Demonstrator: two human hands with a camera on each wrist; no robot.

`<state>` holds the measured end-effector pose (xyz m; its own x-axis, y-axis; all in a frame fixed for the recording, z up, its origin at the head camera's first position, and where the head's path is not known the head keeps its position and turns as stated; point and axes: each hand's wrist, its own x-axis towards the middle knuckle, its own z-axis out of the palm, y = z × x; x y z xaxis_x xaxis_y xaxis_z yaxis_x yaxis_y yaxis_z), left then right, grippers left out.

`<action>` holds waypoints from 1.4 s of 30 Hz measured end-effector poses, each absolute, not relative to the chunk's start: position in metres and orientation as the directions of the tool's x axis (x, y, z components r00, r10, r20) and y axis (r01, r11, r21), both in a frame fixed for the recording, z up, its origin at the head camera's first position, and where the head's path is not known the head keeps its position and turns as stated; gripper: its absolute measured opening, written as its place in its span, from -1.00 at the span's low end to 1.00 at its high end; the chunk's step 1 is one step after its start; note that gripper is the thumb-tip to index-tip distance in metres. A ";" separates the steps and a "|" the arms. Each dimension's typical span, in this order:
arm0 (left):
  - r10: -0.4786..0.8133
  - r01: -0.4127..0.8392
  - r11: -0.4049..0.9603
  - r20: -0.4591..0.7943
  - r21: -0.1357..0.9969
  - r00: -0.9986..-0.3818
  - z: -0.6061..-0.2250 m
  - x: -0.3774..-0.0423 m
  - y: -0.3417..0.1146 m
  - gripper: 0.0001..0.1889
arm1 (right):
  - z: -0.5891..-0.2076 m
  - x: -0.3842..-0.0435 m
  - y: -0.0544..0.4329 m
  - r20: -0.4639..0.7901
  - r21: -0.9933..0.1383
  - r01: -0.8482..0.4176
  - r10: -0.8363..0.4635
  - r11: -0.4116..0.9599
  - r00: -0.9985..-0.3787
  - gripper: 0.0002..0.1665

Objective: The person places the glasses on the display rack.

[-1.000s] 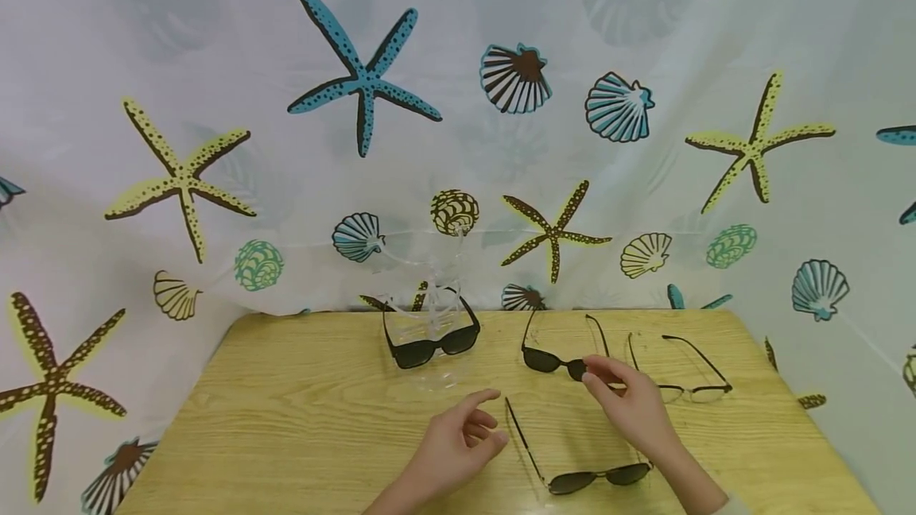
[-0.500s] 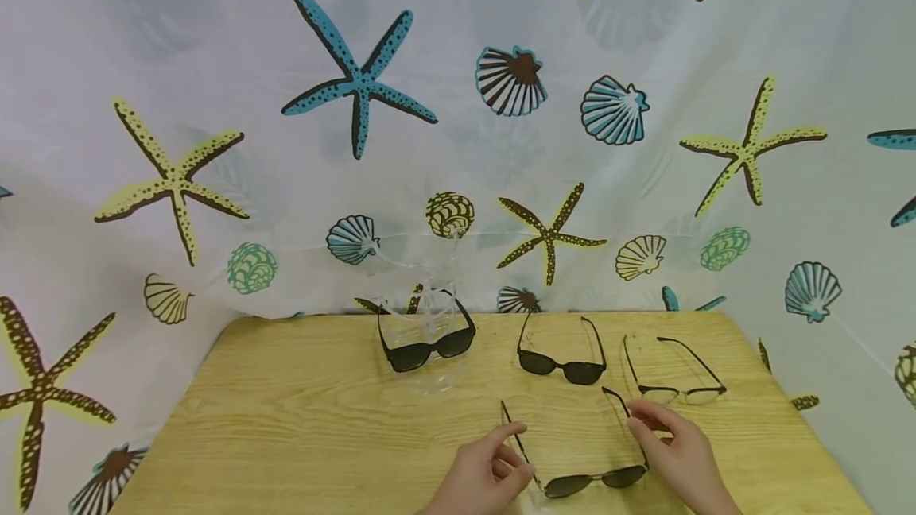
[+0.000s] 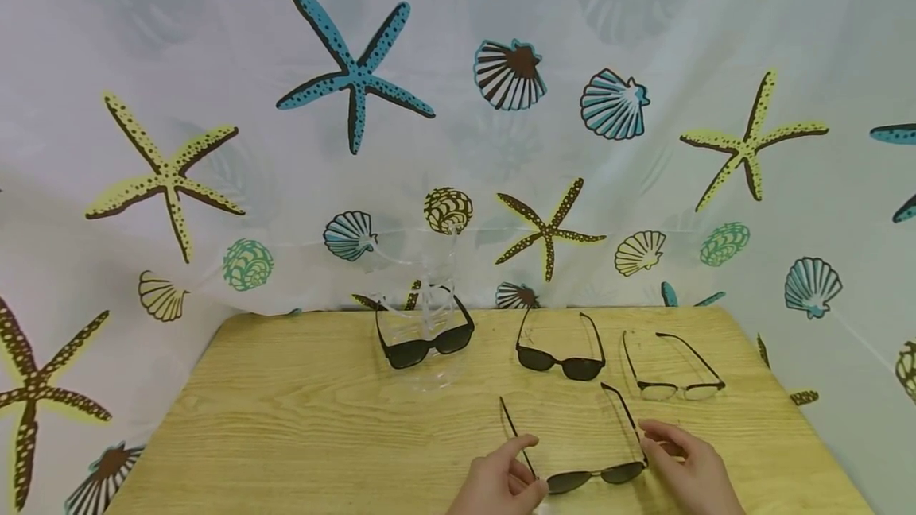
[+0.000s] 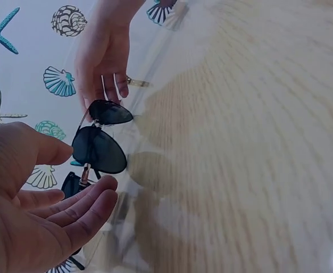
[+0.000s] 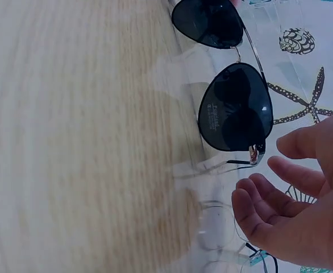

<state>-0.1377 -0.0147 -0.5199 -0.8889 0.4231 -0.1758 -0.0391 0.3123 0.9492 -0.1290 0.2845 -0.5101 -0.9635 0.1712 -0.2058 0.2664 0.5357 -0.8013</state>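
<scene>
Dark-lensed aviator sunglasses (image 3: 622, 473) lie at the table's front with both temples unfolded toward the back. My left hand (image 3: 501, 479) is at their left hinge, thumb and fingers loosely bent on either side of it; in the left wrist view a gap shows between thumb and fingers around the hinge end below the lens (image 4: 100, 149). Beside the right temple is my right hand (image 3: 690, 467), its fingers relaxed. The right wrist view shows those fingers apart from the right lens (image 5: 234, 108), which carries small white lettering.
Behind lie black sunglasses (image 3: 580, 369) and, farther right, half-rimmed clear eyeglasses (image 3: 658, 391), temples unfolded. Another black pair (image 3: 409, 354) hangs at the bottom of a transparent stand (image 3: 429, 380). A curtain (image 3: 286, 181) printed with starfish and shells encloses the wooden table (image 3: 308, 420).
My right hand has left the black sunglasses and come down to the right temple of the aviators. My left hand has moved right and nearer, to their left hinge. The glasses have stayed put.
</scene>
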 end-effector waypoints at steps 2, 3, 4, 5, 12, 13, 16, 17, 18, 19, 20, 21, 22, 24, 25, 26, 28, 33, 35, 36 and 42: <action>0.419 -0.042 0.320 -0.181 0.947 -0.890 -0.520 -0.137 -0.013 -0.44 | -0.513 -0.129 0.285 -0.211 -0.801 0.273 0.176 0.533 -0.962 -0.51; 0.418 -0.039 0.322 -0.179 0.946 -0.891 -0.520 -0.136 -0.012 -0.45 | -0.515 -0.129 0.285 -0.214 -0.802 0.276 0.177 0.530 -0.961 -0.51; 0.416 -0.041 0.322 -0.181 0.946 -0.891 -0.521 -0.136 -0.012 -0.45 | -0.516 -0.129 0.285 -0.219 -0.803 0.281 0.178 0.526 -0.959 -0.51; 0.414 -0.043 0.321 -0.181 0.946 -0.892 -0.521 -0.136 -0.011 -0.46 | -0.517 -0.129 0.285 -0.222 -0.805 0.283 0.178 0.522 -0.959 -0.52; 0.382 -0.043 0.285 -0.155 0.958 -0.911 -0.523 -0.135 -0.010 -0.57 | -0.522 -0.128 0.278 -0.250 -0.845 0.303 0.175 0.440 -0.952 -0.56; 0.378 -0.049 0.277 -0.155 0.960 -0.913 -0.523 -0.135 -0.009 -0.59 | -0.522 -0.128 0.278 -0.253 -0.850 0.306 0.176 0.429 -0.951 -0.56; 0.368 -0.058 0.257 -0.154 0.965 -0.917 -0.526 -0.135 -0.008 -0.64 | -0.522 -0.126 0.276 -0.264 -0.864 0.317 0.184 0.391 -0.947 -0.57; 0.365 -0.061 0.252 -0.153 0.966 -0.919 -0.528 -0.136 -0.007 -0.65 | -0.522 -0.125 0.276 -0.266 -0.868 0.319 0.187 0.381 -0.946 -0.58; 0.363 -0.064 0.250 -0.155 0.966 -0.919 -0.529 -0.136 -0.007 -0.66 | -0.522 -0.125 0.276 -0.267 -0.870 0.320 0.188 0.375 -0.945 -0.58; 0.361 -0.066 0.248 -0.156 0.966 -0.919 -0.530 -0.137 -0.007 -0.66 | -0.523 -0.125 0.276 -0.265 -0.872 0.319 0.190 0.371 -0.945 -0.58; 0.360 -0.067 0.246 -0.155 0.967 -0.920 -0.531 -0.137 -0.007 -0.67 | -0.523 -0.125 0.276 -0.263 -0.874 0.318 0.192 0.368 -0.945 -0.59; 0.358 -0.069 0.242 -0.155 0.968 -0.921 -0.531 -0.137 -0.007 -0.67 | -0.524 -0.125 0.277 -0.260 -0.873 0.316 0.193 0.371 -0.946 -0.59; 0.357 -0.072 0.239 -0.157 0.968 -0.921 -0.532 -0.138 -0.007 -0.66 | -0.525 -0.125 0.277 -0.259 -0.873 0.315 0.194 0.373 -0.946 -0.59; 0.357 -0.083 0.230 -0.164 0.970 -0.920 -0.532 -0.139 -0.007 -0.66 | -0.526 -0.126 0.277 -0.253 -0.871 0.310 0.195 0.381 -0.948 -0.60; 0.358 -0.090 0.222 -0.167 0.971 -0.919 -0.532 -0.139 -0.007 -0.65 | -0.527 -0.126 0.277 -0.250 -0.871 0.309 0.195 0.382 -0.948 -0.60; 0.360 -0.096 0.215 -0.170 0.972 -0.917 -0.533 -0.139 -0.008 -0.64 | -0.527 -0.126 0.277 -0.249 -0.871 0.307 0.194 0.384 -0.949 -0.61; 0.363 -0.108 0.204 -0.178 0.973 -0.915 -0.533 -0.140 -0.009 -0.64 | -0.528 -0.125 0.277 -0.246 -0.871 0.304 0.194 0.386 -0.950 -0.62; 0.366 -0.109 0.188 -0.172 0.976 -0.915 -0.532 -0.141 -0.011 -0.65 | -0.526 -0.125 0.275 -0.248 -0.874 0.306 0.195 0.377 -0.949 -0.63; 0.367 -0.102 0.182 -0.164 0.978 -0.916 -0.531 -0.142 -0.012 -0.66 | -0.524 -0.124 0.274 -0.248 -0.876 0.306 0.197 0.372 -0.949 -0.63; 0.367 -0.099 0.178 -0.159 0.979 -0.916 -0.531 -0.142 -0.013 -0.66 | -0.524 -0.124 0.273 -0.245 -0.878 0.303 0.196 0.370 -0.949 -0.63; 0.374 -0.089 0.140 -0.136 0.986 -0.917 -0.526 -0.140 -0.018 -0.65 | -0.520 -0.122 0.272 -0.236 -0.891 0.287 0.181 0.351 -0.955 -0.62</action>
